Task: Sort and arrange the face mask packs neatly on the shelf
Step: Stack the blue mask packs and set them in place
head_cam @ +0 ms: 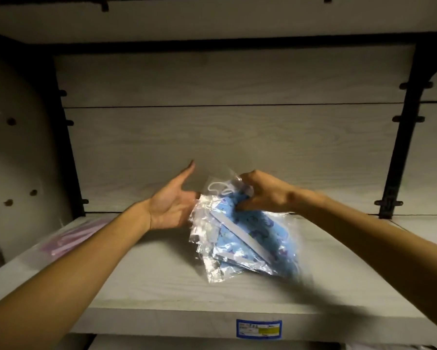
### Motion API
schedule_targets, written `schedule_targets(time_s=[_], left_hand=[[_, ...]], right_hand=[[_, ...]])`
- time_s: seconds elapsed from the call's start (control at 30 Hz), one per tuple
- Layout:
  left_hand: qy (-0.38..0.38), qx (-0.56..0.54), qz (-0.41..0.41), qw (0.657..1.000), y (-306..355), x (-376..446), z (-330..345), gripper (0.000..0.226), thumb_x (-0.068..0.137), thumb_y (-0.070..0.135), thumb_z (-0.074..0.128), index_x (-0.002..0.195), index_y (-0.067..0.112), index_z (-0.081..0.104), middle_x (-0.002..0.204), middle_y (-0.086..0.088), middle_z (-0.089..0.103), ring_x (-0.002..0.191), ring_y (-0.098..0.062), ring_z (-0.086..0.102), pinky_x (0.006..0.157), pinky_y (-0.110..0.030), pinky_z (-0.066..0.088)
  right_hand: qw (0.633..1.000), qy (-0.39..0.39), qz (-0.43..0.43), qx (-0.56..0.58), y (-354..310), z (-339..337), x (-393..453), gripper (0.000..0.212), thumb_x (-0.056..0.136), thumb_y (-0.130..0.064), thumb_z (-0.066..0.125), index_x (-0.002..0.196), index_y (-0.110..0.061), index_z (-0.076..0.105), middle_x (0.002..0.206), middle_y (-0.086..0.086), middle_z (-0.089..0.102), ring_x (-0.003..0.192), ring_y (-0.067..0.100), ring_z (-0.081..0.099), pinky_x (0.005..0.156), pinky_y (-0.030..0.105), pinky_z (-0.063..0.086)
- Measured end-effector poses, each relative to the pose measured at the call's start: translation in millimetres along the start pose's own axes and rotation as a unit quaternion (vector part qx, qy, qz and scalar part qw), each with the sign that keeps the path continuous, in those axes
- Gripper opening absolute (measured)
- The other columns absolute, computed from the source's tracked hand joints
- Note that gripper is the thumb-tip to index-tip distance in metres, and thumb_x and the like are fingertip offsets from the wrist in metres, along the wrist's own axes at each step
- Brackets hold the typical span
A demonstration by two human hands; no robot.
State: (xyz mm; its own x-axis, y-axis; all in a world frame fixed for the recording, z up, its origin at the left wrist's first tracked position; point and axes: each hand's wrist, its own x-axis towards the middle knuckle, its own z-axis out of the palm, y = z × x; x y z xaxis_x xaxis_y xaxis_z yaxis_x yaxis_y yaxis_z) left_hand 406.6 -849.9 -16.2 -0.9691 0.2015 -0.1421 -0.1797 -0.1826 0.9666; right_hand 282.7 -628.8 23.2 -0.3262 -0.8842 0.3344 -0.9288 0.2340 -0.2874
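A bunch of clear plastic packs with blue patterned face masks (247, 238) stands tilted on the pale wooden shelf (161, 281), lower ends resting on the board. My right hand (262, 193) grips the bunch at its top, fingers curled into the plastic. My left hand (172, 203) is open, palm turned toward the packs, thumb up; its fingers touch the left side of the bunch and are partly hidden behind it. A pack of pink masks (68, 238) lies flat at the shelf's left end.
The shelf has a wooden back panel (237, 137) and black metal uprights at left (68, 152) and right (401, 147). A blue price label (259, 329) sits on the front edge. A pegboard panel (15, 147) stands at far left. Another shelf hangs above.
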Motion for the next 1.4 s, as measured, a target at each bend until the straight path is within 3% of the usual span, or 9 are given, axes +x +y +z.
schedule_targets(time_s=[0.17,0.3,0.47,0.63,0.83,1.0,1.13,1.27,1.4], left_hand=[[0.083,0.144,0.047,0.985,-19,-1,16,0.059,0.073,0.021,0.089,0.125,0.006,0.068,0.128,-0.02,0.068,0.111,-0.028,0.066,0.107,-0.044,0.05],[0.203,0.232,0.085,0.947,-24,12,27,0.04,0.074,-0.016,0.073,0.109,0.004,0.067,0.104,-0.013,0.077,0.096,-0.026,0.074,0.086,-0.036,0.062],[0.239,0.24,0.181,0.923,-9,14,28,0.043,0.066,-0.003,0.082,0.102,0.019,0.074,0.102,-0.003,0.077,0.094,-0.021,0.073,0.084,-0.033,0.058],[0.247,0.227,0.219,0.916,-11,16,37,0.053,0.065,-0.002,0.082,0.115,0.009,0.069,0.108,-0.018,0.075,0.093,-0.028,0.072,0.082,-0.032,0.061],[0.254,0.127,0.219,0.934,-20,19,45,0.057,0.075,-0.018,0.07,0.129,0.0,0.061,0.115,-0.022,0.069,0.1,-0.031,0.064,0.099,-0.046,0.051],[0.228,0.09,0.216,0.945,-13,18,50,0.049,0.075,-0.012,0.071,0.121,0.004,0.067,0.107,-0.014,0.073,0.098,-0.03,0.066,0.094,-0.042,0.053],[0.239,0.056,0.28,0.928,2,22,61,0.048,0.075,-0.012,0.071,0.12,0.007,0.067,0.116,-0.016,0.073,0.11,-0.037,0.068,0.093,-0.045,0.057],[0.239,0.077,0.341,0.906,5,27,66,0.061,0.076,-0.014,0.073,0.132,0.006,0.059,0.132,-0.019,0.066,0.124,-0.036,0.062,0.107,-0.047,0.048],[0.261,0.105,0.236,0.93,-44,30,73,0.059,0.074,-0.002,0.078,0.13,0.003,0.061,0.125,-0.019,0.07,0.118,-0.037,0.066,0.103,-0.051,0.052]], right_hand=[[0.999,-0.037,0.01,-0.024,6,16,0,0.03,0.083,-0.03,0.08,0.103,-0.019,0.061,0.09,-0.007,0.064,0.084,0.017,0.06,0.067,0.025,0.047],[0.997,-0.018,0.03,-0.07,3,7,-5,0.05,0.08,-0.047,0.079,0.117,-0.015,0.065,0.107,0.003,0.071,0.09,0.022,0.066,0.082,0.041,0.056],[0.992,-0.016,0.122,-0.029,16,-39,-30,0.082,0.058,-0.068,0.085,0.126,-0.031,0.058,0.113,-0.011,0.067,0.101,0.013,0.065,0.093,0.033,0.053],[0.984,-0.04,0.169,0.043,43,-49,-59,0.057,0.053,-0.059,0.092,0.094,-0.03,0.066,0.092,-0.017,0.069,0.087,0.007,0.065,0.075,0.022,0.05],[0.965,0.017,0.188,0.181,63,-16,-75,0.079,0.058,-0.036,0.096,0.124,-0.031,0.053,0.109,-0.01,0.065,0.092,0.011,0.066,0.075,0.015,0.054],[0.96,0.065,0.155,0.226,62,-9,-80,0.021,0.064,-0.028,0.094,0.072,-0.031,0.075,0.069,-0.008,0.072,0.062,0.004,0.064,0.056,0.014,0.048],[0.949,0.182,0.127,0.225,52,-34,-75,0.027,0.068,-0.024,0.091,0.091,-0.016,0.081,0.086,0.001,0.079,0.079,0.015,0.074,0.071,0.026,0.056],[0.928,0.289,0.05,0.231,46,-55,-73,0.02,0.079,-0.016,0.084,0.098,-0.013,0.078,0.09,-0.006,0.079,0.078,0.004,0.071,0.067,0.014,0.052],[0.95,0.239,0.1,0.172,62,-15,-92,0.02,0.082,-0.025,0.082,0.096,-0.014,0.074,0.087,-0.006,0.077,0.078,0.007,0.066,0.07,0.021,0.051]])
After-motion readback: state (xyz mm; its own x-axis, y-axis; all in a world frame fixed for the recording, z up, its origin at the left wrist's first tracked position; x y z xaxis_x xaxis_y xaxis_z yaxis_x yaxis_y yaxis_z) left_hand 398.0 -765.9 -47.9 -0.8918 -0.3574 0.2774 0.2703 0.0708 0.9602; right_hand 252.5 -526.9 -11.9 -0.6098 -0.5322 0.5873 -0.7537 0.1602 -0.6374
